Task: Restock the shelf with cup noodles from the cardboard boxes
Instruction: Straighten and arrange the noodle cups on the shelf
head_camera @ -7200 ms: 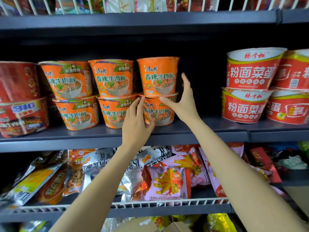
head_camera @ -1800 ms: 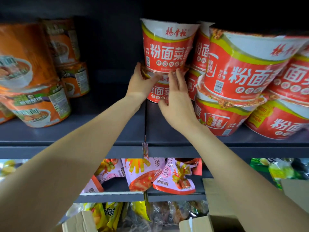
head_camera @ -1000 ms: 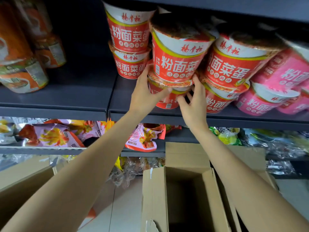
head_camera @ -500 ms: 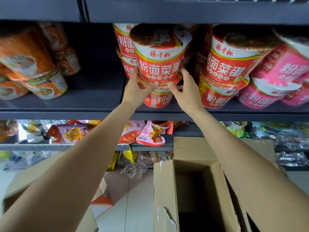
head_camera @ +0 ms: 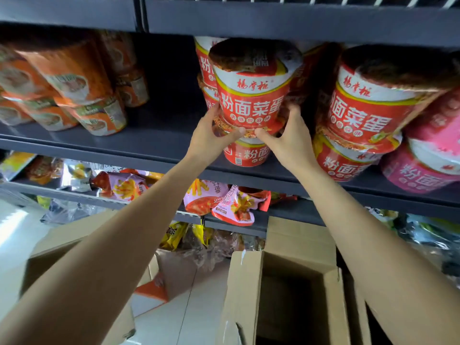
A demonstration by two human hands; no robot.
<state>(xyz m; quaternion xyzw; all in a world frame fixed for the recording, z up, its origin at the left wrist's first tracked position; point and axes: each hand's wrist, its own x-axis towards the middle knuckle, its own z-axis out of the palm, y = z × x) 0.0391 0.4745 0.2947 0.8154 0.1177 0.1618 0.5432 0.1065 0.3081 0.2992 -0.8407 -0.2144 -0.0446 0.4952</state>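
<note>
Red paper cup-noodle tub point(head_camera: 250, 100) clasped at its base by left hand point(head_camera: 209, 140) and right hand point(head_camera: 290, 140), steadying it atop another tub near the dark metal shelf point(head_camera: 154, 143) front edge.

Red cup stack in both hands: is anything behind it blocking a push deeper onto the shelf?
Yes. Another stack of red cups stands directly behind the held stack, toward its left.

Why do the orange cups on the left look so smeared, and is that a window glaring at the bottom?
Head view: the orange cups are motion-blurred, while the red cup held by both hands stays fairly sharp; the wide lens bends the shelf edge; the floor at lower left is washed out by bright light, its source unseen.
</note>
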